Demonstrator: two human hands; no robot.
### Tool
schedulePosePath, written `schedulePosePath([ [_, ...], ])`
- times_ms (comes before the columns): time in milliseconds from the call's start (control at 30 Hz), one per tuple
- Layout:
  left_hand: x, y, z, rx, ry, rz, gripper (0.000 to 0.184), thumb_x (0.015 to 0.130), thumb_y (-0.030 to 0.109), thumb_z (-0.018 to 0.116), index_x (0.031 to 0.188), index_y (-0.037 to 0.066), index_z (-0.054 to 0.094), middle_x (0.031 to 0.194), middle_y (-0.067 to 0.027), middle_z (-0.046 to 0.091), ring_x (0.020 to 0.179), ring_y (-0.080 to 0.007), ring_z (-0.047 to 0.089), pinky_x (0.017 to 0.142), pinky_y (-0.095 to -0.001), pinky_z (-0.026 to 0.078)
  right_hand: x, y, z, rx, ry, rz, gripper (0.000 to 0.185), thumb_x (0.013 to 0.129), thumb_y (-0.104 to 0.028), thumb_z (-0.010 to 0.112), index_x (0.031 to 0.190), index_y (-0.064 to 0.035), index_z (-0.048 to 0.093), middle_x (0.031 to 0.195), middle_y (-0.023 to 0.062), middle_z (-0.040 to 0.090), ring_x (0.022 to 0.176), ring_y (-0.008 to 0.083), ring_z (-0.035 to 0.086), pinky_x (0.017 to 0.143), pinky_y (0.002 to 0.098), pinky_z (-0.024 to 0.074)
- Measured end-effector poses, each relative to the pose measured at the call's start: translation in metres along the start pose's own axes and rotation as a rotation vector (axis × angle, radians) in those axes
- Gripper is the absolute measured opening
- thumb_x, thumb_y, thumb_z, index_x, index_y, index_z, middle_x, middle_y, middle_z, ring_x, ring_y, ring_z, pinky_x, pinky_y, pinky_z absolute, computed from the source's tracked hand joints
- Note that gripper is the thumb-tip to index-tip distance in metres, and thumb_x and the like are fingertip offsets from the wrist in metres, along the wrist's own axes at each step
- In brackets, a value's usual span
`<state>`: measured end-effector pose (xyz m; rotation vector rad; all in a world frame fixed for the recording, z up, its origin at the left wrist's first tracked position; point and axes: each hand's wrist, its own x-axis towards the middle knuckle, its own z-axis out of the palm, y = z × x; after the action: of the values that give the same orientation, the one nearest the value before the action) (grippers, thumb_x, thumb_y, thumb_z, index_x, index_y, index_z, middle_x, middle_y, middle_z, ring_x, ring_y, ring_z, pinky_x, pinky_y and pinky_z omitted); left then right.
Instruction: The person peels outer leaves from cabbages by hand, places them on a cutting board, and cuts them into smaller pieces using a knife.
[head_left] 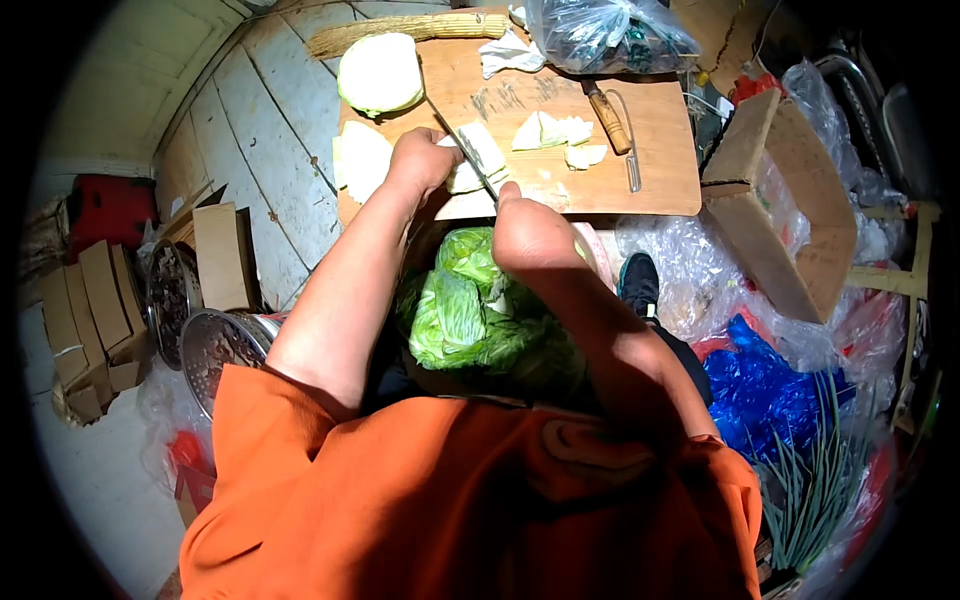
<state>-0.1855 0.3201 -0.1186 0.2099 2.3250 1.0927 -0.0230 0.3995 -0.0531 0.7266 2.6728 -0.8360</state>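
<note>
My right hand (537, 232) is closed around the handle of a knife (462, 146), whose thin blade points up and to the left. The blade lies across a pale piece of cabbage (484, 150) on the wooden board (655, 185). My left hand (422, 162) grips that piece from the left, close to the blade, with its fingertips partly hidden. Left of it lie flat cabbage pieces (366, 160). Behind them sits a large pale cabbage (381, 75). Cut chunks of cabbage (545, 131) lie to the right, beside a wooden-handled tool (607, 117).
Below the board is a container of green cabbage leaves (450, 318). A straw whisk (405, 33) and a plastic bag (615, 35) line the far edge. An open cardboard box (775, 205), a blue bag (765, 385) and green onions (815, 480) are at right; a metal pot (225, 345) stands left.
</note>
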Motion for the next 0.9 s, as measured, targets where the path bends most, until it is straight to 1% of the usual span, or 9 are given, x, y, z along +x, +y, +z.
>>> schedulePosePath([
  [67,-0.003,0.0,-0.005,-0.031,0.02,0.022,0.037,0.071,0.011,0.073,0.102,-0.005,0.064,0.088,-0.0153,0.069,0.076,-0.0203,0.066,0.07,-0.0295,0.051,-0.001,0.008,0.005,0.01,0.017,-0.009,0.023,0.088,-0.007,0.042,0.107,0.0046,0.049,0.086,0.0237,0.066,0.084,0.0373,0.066,0.079,0.0457,0.0501],
  [167,0.008,-0.011,-0.022,0.225,0.035,0.055,0.052,0.074,0.018,0.072,0.12,-0.003,0.058,0.107,-0.0204,0.066,0.096,-0.0275,0.065,0.089,-0.0328,0.049,-0.007,0.01,-0.002,-0.031,-0.095,-0.032,0.021,0.087,-0.006,0.042,0.104,0.0037,0.049,0.086,0.0241,0.066,0.084,0.0378,0.066,0.078,0.0462,0.0498],
  [200,0.003,-0.005,-0.025,0.223,0.038,0.055,0.052,0.074,0.018,0.072,0.12,-0.003,0.058,0.107,-0.0204,0.066,0.096,-0.0275,0.065,0.089,-0.0328,0.049,-0.01,0.012,-0.002,0.002,-0.079,-0.031,0.022,0.086,-0.008,0.045,0.103,0.0038,0.05,0.083,0.0249,0.065,0.083,0.0406,0.065,0.077,0.0483,0.049],
  [300,-0.012,0.016,-0.025,0.451,0.111,0.186,0.055,0.076,0.022,0.069,0.126,0.002,0.056,0.125,-0.0199,0.056,0.116,-0.0317,0.053,0.101,-0.0362,0.041,-0.021,0.011,-0.01,0.075,-0.029,-0.027,0.023,0.084,-0.01,0.049,0.103,0.0031,0.051,0.078,0.0259,0.064,0.08,0.0434,0.063,0.075,0.0507,0.0476],
  [433,-0.02,0.028,-0.015,0.38,0.13,0.629,0.031,0.071,-0.001,0.064,0.101,0.004,0.06,0.113,-0.0146,0.058,0.113,-0.0316,0.051,0.101,-0.0385,0.04,-0.034,0.016,-0.018,0.264,0.163,-0.047,0.024,0.084,-0.012,0.056,0.104,0.0006,0.052,0.078,0.0243,0.063,0.077,0.0422,0.063,0.072,0.0487,0.0476],
  [467,-0.01,0.022,-0.011,0.397,0.113,0.84,0.03,0.071,-0.002,0.062,0.1,0.004,0.059,0.11,-0.015,0.059,0.112,-0.0331,0.051,0.101,-0.0392,0.04,-0.037,0.018,-0.021,0.264,0.162,-0.046,0.024,0.084,-0.012,0.056,0.104,0.0006,0.052,0.078,0.0243,0.063,0.077,0.0422,0.063,0.072,0.0487,0.0476],
  [533,0.001,0.016,-0.001,0.438,0.016,0.92,0.03,0.071,-0.003,0.061,0.099,0.006,0.058,0.107,-0.0147,0.059,0.107,-0.0343,0.053,0.097,-0.0402,0.043,-0.042,0.026,-0.028,0.407,0.319,-0.119,0.024,0.083,-0.014,0.057,0.1,0.0014,0.05,0.072,0.0249,0.061,0.072,0.0432,0.061,0.068,0.0479,0.0491],
  [633,-0.001,0.017,-0.001,0.395,-0.176,0.713,0.029,0.072,-0.002,0.062,0.098,0.007,0.057,0.103,-0.0143,0.06,0.101,-0.0343,0.056,0.09,-0.0404,0.046,-0.048,0.035,-0.033,0.449,0.37,-0.124,0.023,0.081,-0.013,0.058,0.099,0.0002,0.051,0.072,0.0248,0.061,0.071,0.0436,0.061,0.066,0.0476,0.0489],
  [900,-0.019,0.022,-0.003,0.447,-0.236,0.668,0.033,0.068,0.009,0.073,0.097,0.009,0.057,0.093,-0.013,0.06,0.09,-0.0321,0.059,0.079,-0.0389,0.048,-0.061,0.035,-0.045,0.377,0.317,-0.097,0.025,0.08,-0.014,0.059,0.099,0.0007,0.051,0.07,0.0251,0.06,0.071,0.0435,0.061,0.067,0.0491,0.0482],
])
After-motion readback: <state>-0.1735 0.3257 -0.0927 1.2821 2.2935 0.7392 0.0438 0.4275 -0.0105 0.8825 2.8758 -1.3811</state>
